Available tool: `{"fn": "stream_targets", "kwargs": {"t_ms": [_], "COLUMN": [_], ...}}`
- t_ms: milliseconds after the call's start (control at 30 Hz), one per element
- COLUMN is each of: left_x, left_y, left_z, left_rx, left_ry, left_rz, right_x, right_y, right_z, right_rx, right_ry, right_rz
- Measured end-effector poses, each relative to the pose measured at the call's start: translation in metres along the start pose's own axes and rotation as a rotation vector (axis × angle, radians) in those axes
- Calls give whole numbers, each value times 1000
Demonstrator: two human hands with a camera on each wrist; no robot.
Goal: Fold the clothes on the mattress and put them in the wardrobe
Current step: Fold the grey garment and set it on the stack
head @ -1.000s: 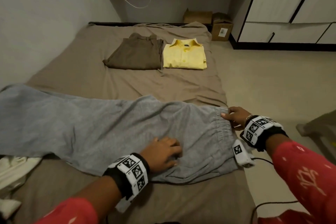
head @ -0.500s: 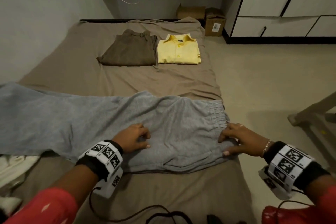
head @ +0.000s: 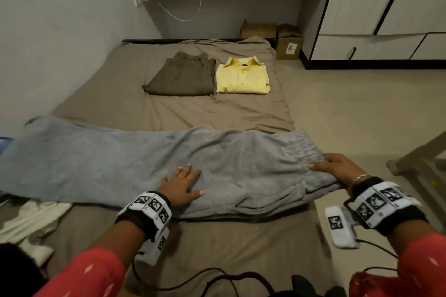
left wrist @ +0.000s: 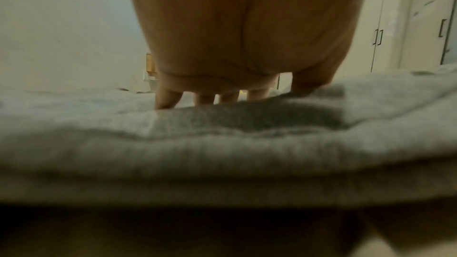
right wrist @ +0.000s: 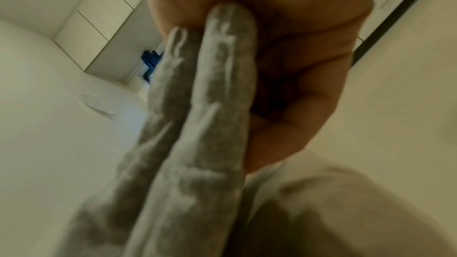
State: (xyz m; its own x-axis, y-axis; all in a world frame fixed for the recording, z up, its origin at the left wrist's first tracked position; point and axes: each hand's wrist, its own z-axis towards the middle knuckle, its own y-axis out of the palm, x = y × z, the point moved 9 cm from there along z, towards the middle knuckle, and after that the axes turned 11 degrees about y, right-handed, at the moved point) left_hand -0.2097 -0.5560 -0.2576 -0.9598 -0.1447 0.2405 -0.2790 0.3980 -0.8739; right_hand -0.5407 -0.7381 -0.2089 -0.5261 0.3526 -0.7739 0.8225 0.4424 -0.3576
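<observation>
Grey sweatpants (head: pixel 149 164) lie across the mattress (head: pixel 217 118); my left hand (head: pixel 179 187) presses flat to pin them, right hand (head: pixel 336 169) pinching the waistband for folding.

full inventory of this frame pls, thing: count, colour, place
sweatpants: 1, grey, spread across near part of mattress
trousers: 1, brown, folded, far part of mattress
shirt: 1, yellow, folded, right of the trousers
mattress: 1, brown sheet, on floor along left wall
white cloth: 1, cream, crumpled at near left edge
cardboard boxes: 2, brown, floor beyond mattress
wardrobe: 1, white with black trim, far right
cable: 1, white, hanging on far wall
left hand: flat on sweatpants
right hand: grips sweatpants' waistband
</observation>
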Motion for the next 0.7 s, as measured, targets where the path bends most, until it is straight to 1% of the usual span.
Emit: {"fn": "stream_targets", "kwargs": {"t_ms": [100, 167, 233, 267, 300, 333, 367, 400, 433, 467, 500, 533, 567, 600, 633, 667, 700], "left_x": [28, 35, 33, 26, 18, 3, -17, -42, -72, -101, -130, -155, -180, -200, -213, -227, -233], "left_y": [10, 17, 13, 6, -5, -20, -35, -49, -59, -62, -65, -62, -54, -44, -35, -27, -21], "left_z": [5, 6, 1, -5, -12, -22, -34, -48, -65, -82, -103, -122, -143, -164, -178, -184, -185], "left_rx": [-37, -46, -27, 25, 120, 251, 408, 573, 728, 868, 993, 1086, 1148, 1163, 1127, 1054, 1006], "left_ry": [53, 53, 46, 42, 39, 16, -26, -102, -188, -299, -410, -556, -728, -887, -993, -1034, -1023], "left_rz": [10, -9, -128, -281, -459, -603, -687, -731, -759, -783, -796, -799, -810, -831, -856, -869, -917], "right_x": [8, 24, 41, 47, 46, 34, 15, -7, -30, -47, -58, -60, -59, -56, -53, -53, -55], "right_y": [-31, -30, -18, -14, -11, -8, -2, 13, 39, 71, 112, 151, 188, 220, 245, 267, 283], "right_z": [1, 10, 20, 23, 22, 20, 13, 6, -7, -21, -38, -54, -70, -80, -84, -84, -83], "right_rx": [17, 30, 28, 31, 53, 108, 184, 236, 250, 204, 100, -33, -162, -253, -304, -318, -314], "right_ry": [13, 64, 151, 207, 242, 231, 173, 74, -58, -194, -306, -384, -417, -426, -432, -445, -462], "right_rz": [24, -152, -395, -552, -743, -934, -1067, -1135, -1148, -1126, -1119, -1112, -1120, -1139, -1169, -1209, -1240]}}
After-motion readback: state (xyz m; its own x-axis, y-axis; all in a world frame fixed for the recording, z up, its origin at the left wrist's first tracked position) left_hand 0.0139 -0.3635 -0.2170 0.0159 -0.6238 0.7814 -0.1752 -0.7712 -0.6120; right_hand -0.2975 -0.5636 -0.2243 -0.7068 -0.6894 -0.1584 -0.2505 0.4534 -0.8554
